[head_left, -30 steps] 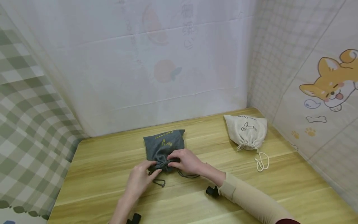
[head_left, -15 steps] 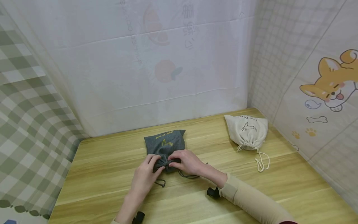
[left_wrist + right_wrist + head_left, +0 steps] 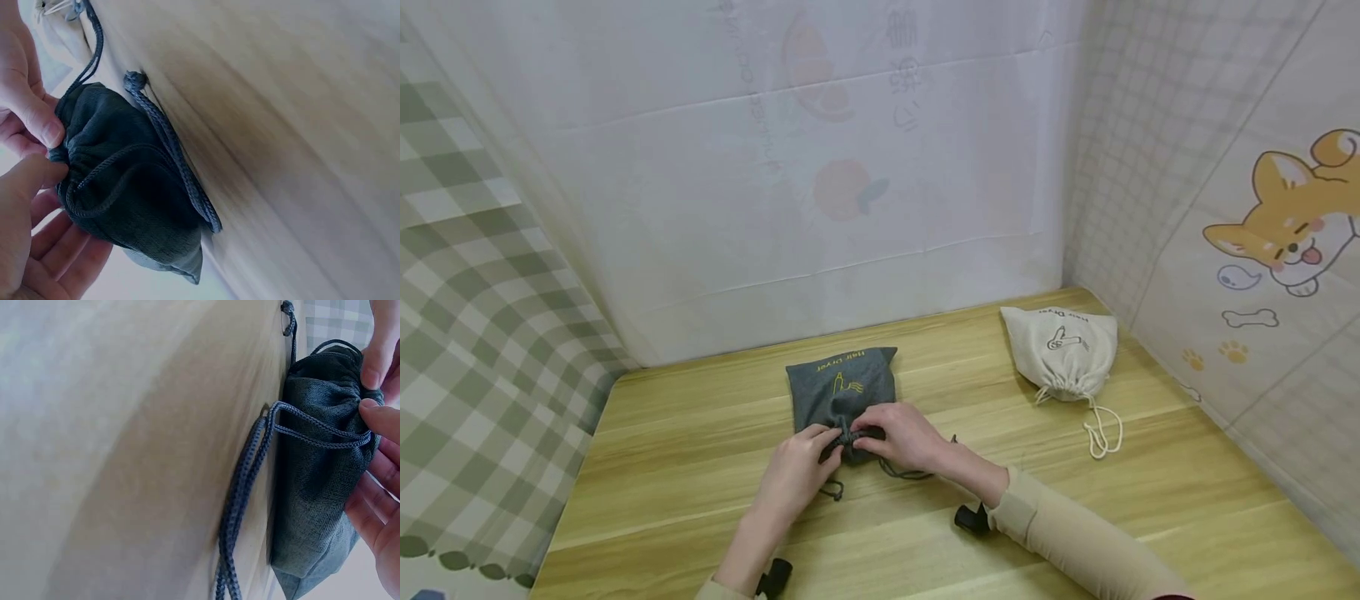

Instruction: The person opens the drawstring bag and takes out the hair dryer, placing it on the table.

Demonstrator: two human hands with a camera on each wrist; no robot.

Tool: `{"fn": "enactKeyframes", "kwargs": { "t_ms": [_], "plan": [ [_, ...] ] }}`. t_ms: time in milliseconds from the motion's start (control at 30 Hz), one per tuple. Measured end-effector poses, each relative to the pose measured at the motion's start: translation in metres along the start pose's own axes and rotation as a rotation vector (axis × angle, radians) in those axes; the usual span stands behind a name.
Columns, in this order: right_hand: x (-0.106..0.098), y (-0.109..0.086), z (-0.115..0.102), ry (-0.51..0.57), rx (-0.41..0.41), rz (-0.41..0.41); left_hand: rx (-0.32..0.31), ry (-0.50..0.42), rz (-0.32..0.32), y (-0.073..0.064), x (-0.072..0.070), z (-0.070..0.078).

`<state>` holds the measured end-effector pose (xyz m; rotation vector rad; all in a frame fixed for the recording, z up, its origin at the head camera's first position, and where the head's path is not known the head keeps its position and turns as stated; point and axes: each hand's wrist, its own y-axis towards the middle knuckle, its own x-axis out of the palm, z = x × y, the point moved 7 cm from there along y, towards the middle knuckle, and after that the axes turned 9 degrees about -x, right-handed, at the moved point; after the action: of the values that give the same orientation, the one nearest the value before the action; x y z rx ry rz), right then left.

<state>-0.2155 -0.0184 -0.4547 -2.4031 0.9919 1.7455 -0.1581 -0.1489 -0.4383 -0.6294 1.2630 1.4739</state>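
Note:
A dark grey drawstring bag (image 3: 842, 387) with yellow "Hair Dryer" lettering lies on the table, its gathered mouth toward me. My left hand (image 3: 797, 471) pinches the gathered mouth from the left. From the right, my right hand (image 3: 901, 435) pinches the same neck, its thumb and fingertips close to the left ones. In the left wrist view a knotted dark drawstring (image 3: 165, 134) hangs from the bag onto the wood. Another doubled cord (image 3: 244, 469) trails over the table in the right wrist view. What is inside the bag is hidden.
A cream drawstring bag (image 3: 1060, 354) with dark print lies at the back right, its white cord (image 3: 1102, 433) trailing toward me. A black wrist-camera mount (image 3: 972, 518) sits under my right forearm. Cloth walls (image 3: 850, 292) border the wooden table (image 3: 685, 450) behind and at the sides.
My left hand has shifted right along the bag's mouth, regrasping closer to my right hand. My right hand and the bag have hardly moved.

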Motion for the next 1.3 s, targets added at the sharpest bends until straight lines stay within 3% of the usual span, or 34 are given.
{"fn": "enactKeyframes", "kwargs": {
  "t_ms": [300,467,733,1133,1300],
  "plan": [
    [0.005,-0.006,-0.006,-0.087,-0.036,-0.031,-0.154,-0.097,-0.159,0.006,0.012,-0.010],
    [0.005,-0.005,-0.005,-0.069,-0.013,-0.007,-0.168,-0.124,-0.185,0.006,0.015,-0.012],
    [0.006,-0.003,-0.005,-0.105,0.000,0.005,-0.156,-0.136,-0.153,0.007,0.015,-0.011],
    [0.004,-0.004,0.002,-0.047,0.088,0.034,-0.185,-0.178,-0.073,0.005,0.005,-0.020],
    [0.004,-0.006,0.002,-0.060,0.087,0.044,-0.197,-0.170,-0.078,0.006,0.005,-0.020]
  ]
}}
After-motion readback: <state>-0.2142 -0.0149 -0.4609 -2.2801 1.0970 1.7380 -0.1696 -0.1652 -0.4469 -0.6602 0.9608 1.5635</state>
